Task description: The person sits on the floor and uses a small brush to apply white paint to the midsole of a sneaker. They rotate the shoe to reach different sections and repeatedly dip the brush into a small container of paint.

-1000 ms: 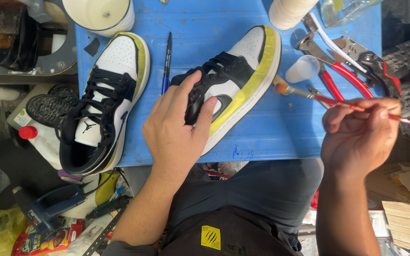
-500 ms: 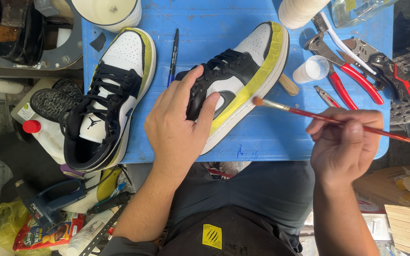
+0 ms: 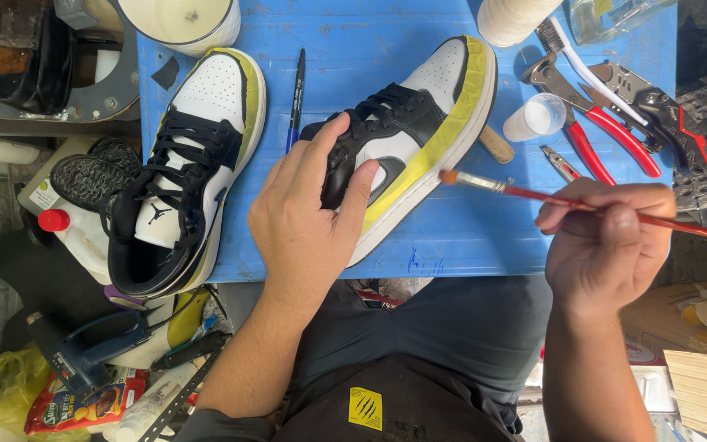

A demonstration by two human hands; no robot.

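The left hand (image 3: pixel 304 221) is pressing down flat on the heel end of the taped sneaker (image 3: pixel 415 139), fingers spread over the black collar rather than closing around it, so it's pinning the shoe to the blue table (image 3: pixel 468 229) to stop it sliding; the yellow masking tape (image 3: pixel 443 135) is running along the sole edge (probably keeping paint off the parts that shouldn't get any). The right hand (image 3: pixel 607 241) is pinching a thin red paintbrush (image 3: pixel 550 196) pencil-style, grip closed on the handle, and the orange tip is hovering just beside the taped sole, not quite touching as far as I can tell; the second sneaker (image 3: pixel 182 172) is lying well apart on the left, half hanging off the table edge; red-handled pliers (image 3: pixel 607 123) and a small white cup (image 3: pixel 538 116) are sitting near the brush hand, within easy reach.

The brush handle is running out of frame on the right; the pale tub (image 3: pixel 182 20) at the top is cut off; whatever's under the left palm is hidden.
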